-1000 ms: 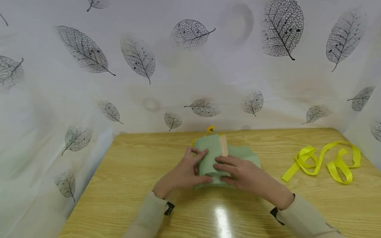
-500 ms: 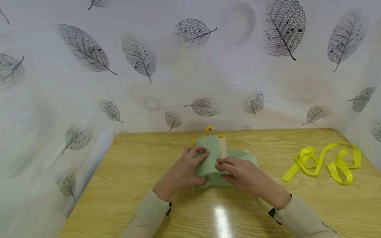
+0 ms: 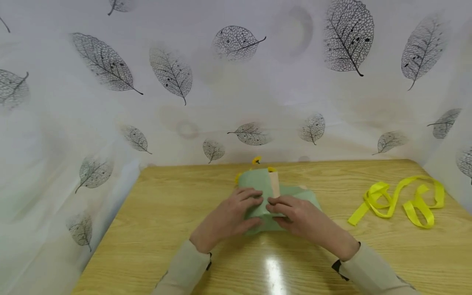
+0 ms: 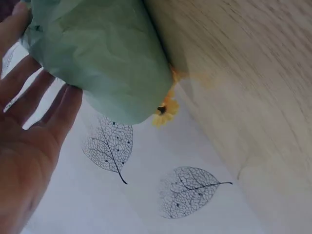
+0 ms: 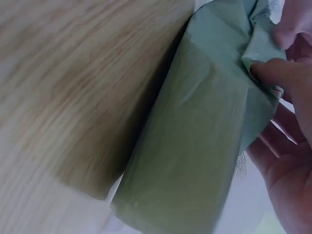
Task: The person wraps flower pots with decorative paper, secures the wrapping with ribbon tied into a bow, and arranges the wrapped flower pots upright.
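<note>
A bundle in sage-green wrapping paper lies mid-table, a peach strip along its folded edge. Small yellow flowers stick out at its far end; one flower shows past the paper in the left wrist view. My left hand rests on the bundle's left side, fingers extended over the paper and thumb lower down. My right hand pinches a fold of the paper near the middle; in the right wrist view its thumb presses on the crumpled fold. The stems are hidden inside.
A loose, curling yellow ribbon lies on the wooden table to the right. Behind and at the sides hangs a pale cloth printed with dark leaves. More green paper spreads out right of the bundle.
The left hand's fingers have straightened and moved further over the paper. The near part of the paper has been folded, and the right hand keeps its pinch at nearly the same spot.
</note>
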The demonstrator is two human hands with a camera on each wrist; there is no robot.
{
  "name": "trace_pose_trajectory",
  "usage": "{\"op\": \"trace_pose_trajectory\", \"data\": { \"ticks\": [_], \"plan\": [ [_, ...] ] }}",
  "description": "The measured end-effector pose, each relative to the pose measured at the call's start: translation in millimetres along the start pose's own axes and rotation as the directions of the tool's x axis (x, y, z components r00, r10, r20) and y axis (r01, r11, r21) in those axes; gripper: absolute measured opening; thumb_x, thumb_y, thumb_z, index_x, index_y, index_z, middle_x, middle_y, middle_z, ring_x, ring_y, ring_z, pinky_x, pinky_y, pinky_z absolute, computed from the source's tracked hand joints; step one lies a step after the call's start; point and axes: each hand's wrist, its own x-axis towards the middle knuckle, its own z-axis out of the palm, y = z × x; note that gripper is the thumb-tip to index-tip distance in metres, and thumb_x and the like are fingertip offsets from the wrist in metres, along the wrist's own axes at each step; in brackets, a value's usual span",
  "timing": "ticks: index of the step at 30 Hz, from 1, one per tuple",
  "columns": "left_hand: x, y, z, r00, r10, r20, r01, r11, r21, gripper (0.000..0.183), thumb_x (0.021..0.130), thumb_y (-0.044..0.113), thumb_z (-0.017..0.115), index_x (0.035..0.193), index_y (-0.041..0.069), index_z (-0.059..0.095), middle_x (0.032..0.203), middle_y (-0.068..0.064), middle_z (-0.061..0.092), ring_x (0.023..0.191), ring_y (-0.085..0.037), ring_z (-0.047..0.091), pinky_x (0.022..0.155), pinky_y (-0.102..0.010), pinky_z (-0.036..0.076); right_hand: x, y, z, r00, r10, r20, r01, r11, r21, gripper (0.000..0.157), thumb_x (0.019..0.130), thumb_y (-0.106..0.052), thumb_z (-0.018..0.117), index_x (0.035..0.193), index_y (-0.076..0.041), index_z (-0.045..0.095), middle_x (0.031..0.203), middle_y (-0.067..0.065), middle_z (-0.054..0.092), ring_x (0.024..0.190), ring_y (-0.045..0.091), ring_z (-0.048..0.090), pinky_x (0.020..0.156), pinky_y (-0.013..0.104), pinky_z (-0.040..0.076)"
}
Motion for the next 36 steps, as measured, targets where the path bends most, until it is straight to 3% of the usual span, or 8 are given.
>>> {"op": "trace_pose_trajectory", "data": {
  "ticks": [7,11,13,16,19,24,30,36],
  "plan": [
    [7.4,5.6,-0.2,1.000,-0.012,0.000,0.012,0.996,0.090,0.041,0.092,0.030,0.078,0.129,0.015,0.068,0.138,-0.005,0.065,0.122,-0.023,0.061,0.103,-0.034,0.054,-12,3,-17.7,0.990,0.138,-0.034,-0.136,0.989,0.064,0.036,0.080,-0.004,0.084,0.115,-0.007,0.076,0.121,0.013,0.074,0.100,0.024,0.075,0.078,0.030,0.062],
    [9.0,8.2,-0.3,1.000,-0.006,0.009,0.005,0.986,0.167,0.041,0.091,0.033,0.079,0.130,0.024,0.070,0.134,-0.005,0.065,0.112,-0.022,0.062,0.091,-0.032,0.059,-25,4,-32.2,0.923,0.361,-0.132,-0.368,0.929,-0.034,0.038,0.083,-0.008,0.082,0.119,-0.003,0.073,0.119,0.017,0.073,0.102,0.033,0.073,0.079,0.046,0.062],
    [9.4,9.3,0.1,1.000,0.004,0.007,-0.006,0.980,0.200,0.040,0.090,0.035,0.080,0.128,0.027,0.071,0.133,-0.005,0.065,0.110,-0.022,0.062,0.088,-0.031,0.059,-32,5,-41.0,0.826,0.556,-0.097,-0.561,0.827,-0.039,0.042,0.091,-0.019,0.077,0.126,0.001,0.067,0.120,0.023,0.070,0.102,0.039,0.070,0.080,0.054,0.060],
    [9.9,10.7,0.9,1.000,0.001,0.003,-0.002,0.974,0.229,0.041,0.088,0.037,0.081,0.127,0.028,0.071,0.131,-0.005,0.065,0.108,-0.021,0.061,0.087,-0.030,0.059,-43,12,-52.9,0.617,0.783,0.076,-0.783,0.621,-0.045,0.063,0.103,-0.042,0.060,0.139,0.009,0.053,0.123,0.033,0.065,0.102,0.045,0.067,0.078,0.056,0.057],
    [10.0,11.4,2.1,1.000,-0.002,0.000,0.002,0.962,0.273,0.043,0.086,0.038,0.083,0.127,0.030,0.070,0.128,-0.004,0.064,0.107,-0.021,0.061,0.088,-0.030,0.058,-52,23,-59.6,0.421,0.845,0.329,-0.890,0.456,-0.031,0.082,0.107,-0.056,0.041,0.147,0.016,0.037,0.112,0.031,0.067,0.092,0.040,0.069,0.074,0.050,0.057],
    [11.0,12.2,4.5,1.000,0.026,0.013,-0.029,0.914,0.404,0.048,0.086,0.039,0.081,0.132,0.036,0.068,0.125,-0.007,0.063,0.097,-0.022,0.061,0.087,-0.030,0.057,-65,33,-57.7,0.248,0.781,0.573,-0.969,0.205,0.140,0.089,0.107,-0.060,0.034,0.152,0.017,0.023,0.101,0.018,0.070,0.075,0.022,0.071,0.065,0.038,0.061],
    [14.2,14.0,6.3,0.997,0.029,0.077,-0.066,0.843,0.535,0.053,0.088,0.045,0.074,0.140,0.044,0.061,0.128,-0.007,0.062,0.094,-0.021,0.058,0.087,-0.031,0.053,-69,40,-54.2,0.230,0.751,0.619,-0.960,0.071,0.271,0.087,0.107,-0.056,0.041,0.154,0.015,0.022,0.129,0.027,0.065,0.092,0.017,0.073,0.075,0.038,0.063],
    [18.3,9.2,6.8,0.997,0.055,0.051,-0.072,0.893,0.445,0.047,0.086,0.048,0.074,0.132,0.041,0.066,0.122,-0.008,0.061,0.095,-0.021,0.056,0.083,-0.030,0.049,-68,44,-51.5,0.273,0.702,0.658,-0.890,-0.076,0.450,0.080,0.107,-0.035,0.054,0.156,0.014,0.018,0.121,0.007,0.071,0.100,0.011,0.072,0.085,0.035,0.062]
  ]
}}
